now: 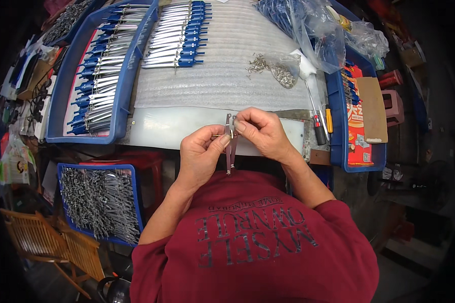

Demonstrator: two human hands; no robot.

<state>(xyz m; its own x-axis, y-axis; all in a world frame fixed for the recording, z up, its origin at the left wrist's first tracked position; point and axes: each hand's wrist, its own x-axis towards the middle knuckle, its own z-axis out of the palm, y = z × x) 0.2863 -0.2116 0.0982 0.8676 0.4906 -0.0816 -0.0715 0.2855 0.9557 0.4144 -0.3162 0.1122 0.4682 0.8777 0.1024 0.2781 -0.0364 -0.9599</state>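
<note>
Over the near edge of the table, my left hand (198, 154) pinches a slim metal part (229, 160) between thumb and fingers. The part has narrow shiny arms, side by side, that hang down in front of my shirt. My right hand (263, 132) is closed at the part's upper end, thumb against forefinger. What its fingertips grip is too small and too covered to make out. Beneath both hands lies a smooth white board (167, 126).
Grey foam sheet (187, 91) covers the table, bearing a row of blue-ended metal pieces (179, 35) and small screws (258, 63). Blue trays stand left (120, 118) and right (338, 146). Screwdrivers (318, 126) lie near the right one. A crate of metal parts (98, 202) sits lower left.
</note>
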